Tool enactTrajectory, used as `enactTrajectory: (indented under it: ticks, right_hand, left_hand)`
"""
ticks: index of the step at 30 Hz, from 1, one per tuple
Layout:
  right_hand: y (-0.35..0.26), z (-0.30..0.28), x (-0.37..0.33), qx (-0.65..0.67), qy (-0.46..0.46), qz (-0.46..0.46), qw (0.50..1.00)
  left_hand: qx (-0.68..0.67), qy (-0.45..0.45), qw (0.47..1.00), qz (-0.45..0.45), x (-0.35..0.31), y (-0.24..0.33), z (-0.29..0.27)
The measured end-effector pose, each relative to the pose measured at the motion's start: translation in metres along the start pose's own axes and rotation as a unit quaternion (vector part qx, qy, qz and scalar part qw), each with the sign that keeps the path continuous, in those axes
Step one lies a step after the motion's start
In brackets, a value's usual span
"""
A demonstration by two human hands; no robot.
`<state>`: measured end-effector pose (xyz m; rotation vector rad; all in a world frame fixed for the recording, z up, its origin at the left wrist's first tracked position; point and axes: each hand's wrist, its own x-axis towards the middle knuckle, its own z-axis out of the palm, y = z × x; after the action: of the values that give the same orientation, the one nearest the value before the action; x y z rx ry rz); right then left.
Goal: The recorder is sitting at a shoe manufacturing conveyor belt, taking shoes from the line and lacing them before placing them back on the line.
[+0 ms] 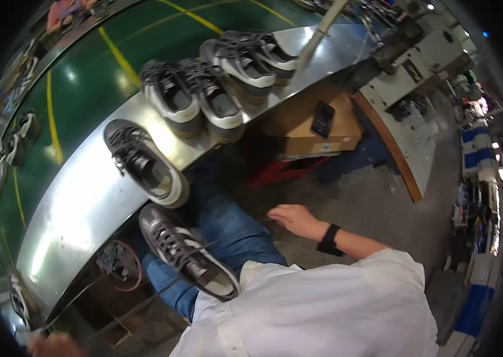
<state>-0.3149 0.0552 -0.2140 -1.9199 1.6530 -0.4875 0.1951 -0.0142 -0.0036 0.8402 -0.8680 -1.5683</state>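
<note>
Nearby, phone (322, 118) atop cardboard box (314, 128)

shirt: white, loose, long sleeve pushed up the forearm, buttoned placket down the front | trousers: blue denim jeans | right hand (294, 219): bare, no glove | wrist: black band just behind the hand | left hand (55, 345): bare, blurred at frame edge
</note>
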Motion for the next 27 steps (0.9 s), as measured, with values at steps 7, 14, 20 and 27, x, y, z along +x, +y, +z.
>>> enactTrajectory:
  ticks: [7, 14, 20, 27]
  right_hand:
    - [-0.043, 0.007, 0.008, 0.241, -0.145, 0.117, 0.953]
    - [-0.15, 0.004, 0.073, 0.607, -0.161, 0.249, 0.738]
    - [-0.149, 0.023, 0.074, 0.623, -0.125, 0.209, 0.744]
    - [-0.166, 0.011, 0.076, 0.322, 0.007, 0.069, 0.944]
  left_hand:
    - [0.49, -0.074, 0.868, 0.003, 0.012, -0.159, 0.108]
    - [0.603, -0.063, 0.795, -0.026, 0.006, -0.182, 0.106]
    - [0.569, -0.033, 0.814, -0.113, 0.005, -0.177, 0.107]
    - [0.599, -0.041, 0.796, -0.078, 0.014, -0.181, 0.115]
